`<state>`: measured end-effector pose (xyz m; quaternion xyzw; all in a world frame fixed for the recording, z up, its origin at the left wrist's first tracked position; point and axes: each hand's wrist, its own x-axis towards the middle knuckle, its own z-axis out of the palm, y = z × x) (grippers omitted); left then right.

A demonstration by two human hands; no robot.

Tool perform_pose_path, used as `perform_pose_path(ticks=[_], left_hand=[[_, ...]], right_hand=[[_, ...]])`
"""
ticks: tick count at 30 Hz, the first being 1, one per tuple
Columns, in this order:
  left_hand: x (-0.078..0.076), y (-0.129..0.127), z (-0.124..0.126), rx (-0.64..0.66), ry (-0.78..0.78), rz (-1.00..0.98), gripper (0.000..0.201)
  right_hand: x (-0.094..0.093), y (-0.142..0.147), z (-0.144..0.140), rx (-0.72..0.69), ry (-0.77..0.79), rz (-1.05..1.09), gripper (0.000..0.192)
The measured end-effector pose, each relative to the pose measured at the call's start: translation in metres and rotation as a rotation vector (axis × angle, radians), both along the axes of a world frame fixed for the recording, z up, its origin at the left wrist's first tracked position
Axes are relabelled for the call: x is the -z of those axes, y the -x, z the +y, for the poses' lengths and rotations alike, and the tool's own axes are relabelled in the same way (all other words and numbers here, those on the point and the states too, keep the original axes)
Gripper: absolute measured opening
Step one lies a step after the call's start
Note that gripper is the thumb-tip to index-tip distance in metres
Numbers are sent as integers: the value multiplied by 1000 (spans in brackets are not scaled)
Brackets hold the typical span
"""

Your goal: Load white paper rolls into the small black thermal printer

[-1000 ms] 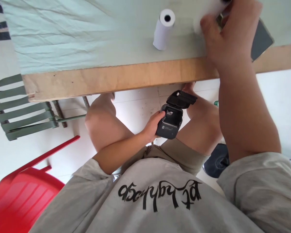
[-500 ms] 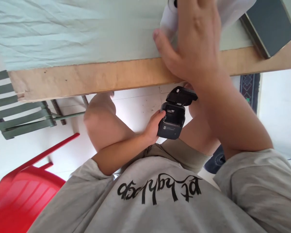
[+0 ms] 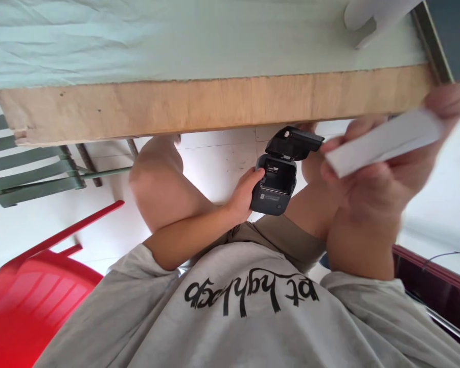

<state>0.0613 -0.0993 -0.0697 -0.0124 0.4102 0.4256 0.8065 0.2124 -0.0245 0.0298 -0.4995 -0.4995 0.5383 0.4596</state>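
Below the table edge, right hand now grips paper roll; left hand clasps printer

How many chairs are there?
2. A red chair sits at the bottom left, and a green slatted chair stands behind it by the table. Others may be hidden.

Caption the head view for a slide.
Left hand holds open black printer; right hand grips white paper roll.

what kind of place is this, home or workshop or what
Probably a home or informal workspace, not a factory: a plywood table under pale green cloth, a red plastic chair, a green slatted chair and white tiled floor.
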Motion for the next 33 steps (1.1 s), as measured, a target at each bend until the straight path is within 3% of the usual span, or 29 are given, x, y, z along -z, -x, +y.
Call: perform_pose_path(ticks=[2,6,8,12,15,21,24,29,33], left_hand=[[-1,0,0,4,4,16,51],[1,2,0,56,9,48,49],[3,3,0,82,10,70,50],[5,4,0,120,3,101,48],[6,3,1,133,1,110,48],[6,0,2,87,-1,159,38],[5,0,2,75,7,160,32],[1,1,0,98,8,156,32],[-1,0,-1,100,-19,162,34]], right_hand=[[19,-18,-31,28,51,50,74],[47,-31,-63,141,425,107,67],[53,-30,-65,205,462,130,60],[52,-28,-63,167,413,41,45],[52,-28,-65,46,381,-45,50],[59,-24,-65,-213,-95,-622,54],[64,-21,-62,-226,-226,-757,53],[63,-17,-61,-210,-256,-923,38],[62,-16,-59,-242,-265,-910,22]])
